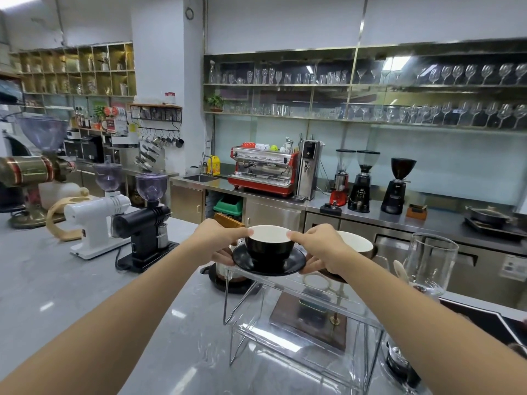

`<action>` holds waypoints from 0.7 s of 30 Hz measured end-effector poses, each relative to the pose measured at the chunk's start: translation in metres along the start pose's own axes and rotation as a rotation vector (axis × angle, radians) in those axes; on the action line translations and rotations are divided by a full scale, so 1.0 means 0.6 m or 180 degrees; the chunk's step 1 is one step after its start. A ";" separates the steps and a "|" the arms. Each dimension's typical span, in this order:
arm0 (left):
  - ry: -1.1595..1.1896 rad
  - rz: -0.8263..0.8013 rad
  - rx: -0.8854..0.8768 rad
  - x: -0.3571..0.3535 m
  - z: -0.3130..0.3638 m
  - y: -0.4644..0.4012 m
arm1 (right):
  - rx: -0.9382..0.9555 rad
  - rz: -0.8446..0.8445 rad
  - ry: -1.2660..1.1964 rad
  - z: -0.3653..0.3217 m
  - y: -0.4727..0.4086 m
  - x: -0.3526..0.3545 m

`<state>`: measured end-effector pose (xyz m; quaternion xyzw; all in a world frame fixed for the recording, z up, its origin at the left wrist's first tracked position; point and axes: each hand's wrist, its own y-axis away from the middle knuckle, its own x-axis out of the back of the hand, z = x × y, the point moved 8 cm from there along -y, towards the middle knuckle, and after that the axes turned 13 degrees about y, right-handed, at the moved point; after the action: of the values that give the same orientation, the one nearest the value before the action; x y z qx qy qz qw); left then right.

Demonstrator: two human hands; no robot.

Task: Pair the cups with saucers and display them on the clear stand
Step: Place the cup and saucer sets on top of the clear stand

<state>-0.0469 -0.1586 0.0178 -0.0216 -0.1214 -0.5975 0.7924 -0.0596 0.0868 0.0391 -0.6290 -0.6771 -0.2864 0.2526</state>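
Note:
A black cup with a white inside sits on a black saucer at the top tier of the clear stand. My left hand holds the saucer's left edge, thumb on the cup's rim. My right hand grips the saucer's right edge, thumb on the rim too. A second cup, brown with a white inside, stands just behind my right hand on its saucer, which is mostly hidden.
A black grinder and a white grinder stand to the left on the grey marble counter. A tall glass vessel rises at the right. A wooden base with a brass fitting lies beneath the stand.

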 end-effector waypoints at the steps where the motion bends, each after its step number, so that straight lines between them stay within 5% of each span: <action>1: 0.0033 0.0024 -0.0023 -0.001 -0.001 0.001 | 0.0026 0.0061 0.0010 0.000 0.001 0.002; 9: -0.0034 0.0518 -0.0573 0.008 0.003 0.010 | 0.0153 0.0310 0.0198 -0.002 0.001 0.000; 21: -0.0587 0.0603 -0.0885 0.008 0.029 0.030 | 0.0399 0.0601 0.0771 -0.012 0.008 0.016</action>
<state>-0.0313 -0.1546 0.0379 -0.1968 -0.1072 -0.5267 0.8200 -0.0559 0.0891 0.0512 -0.6338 -0.5961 -0.2923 0.3969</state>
